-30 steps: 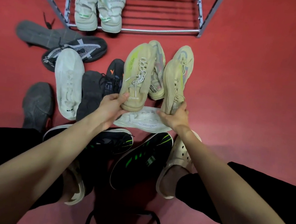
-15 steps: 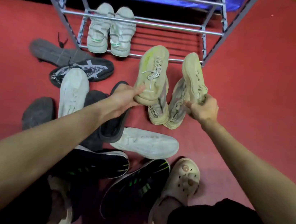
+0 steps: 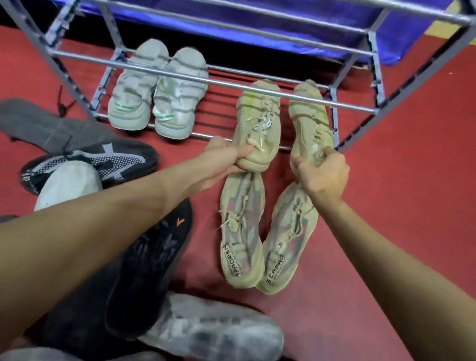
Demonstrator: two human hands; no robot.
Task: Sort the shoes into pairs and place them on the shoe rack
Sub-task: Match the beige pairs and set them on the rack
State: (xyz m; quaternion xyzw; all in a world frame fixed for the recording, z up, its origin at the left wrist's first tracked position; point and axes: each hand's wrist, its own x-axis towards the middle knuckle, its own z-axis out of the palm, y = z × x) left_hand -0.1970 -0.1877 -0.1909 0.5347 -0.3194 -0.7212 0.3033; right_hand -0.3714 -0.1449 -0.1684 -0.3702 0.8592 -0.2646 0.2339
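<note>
Both grips clamped: our left hand (image 3: 227, 157) on lime-streaked beige knit sneaker (image 3: 258, 122) heel, right hand (image 3: 321, 173) on its mate (image 3: 309, 120), over metal-tube shoe rack (image 3: 213, 81).

Shoe rack (image 3: 213, 81) at 12 o'clock. On its bottom shelf: one shoe pair (image 3: 157, 91) left, a second pair (image 3: 283, 122) right, heels held by left hand (image 3: 227, 156) and right hand (image 3: 322, 173). Third pair (image 3: 262, 238) on floor (image 3: 409, 203) directly before them; loose shoes (image 3: 88, 157) at 9 o'clock
</note>
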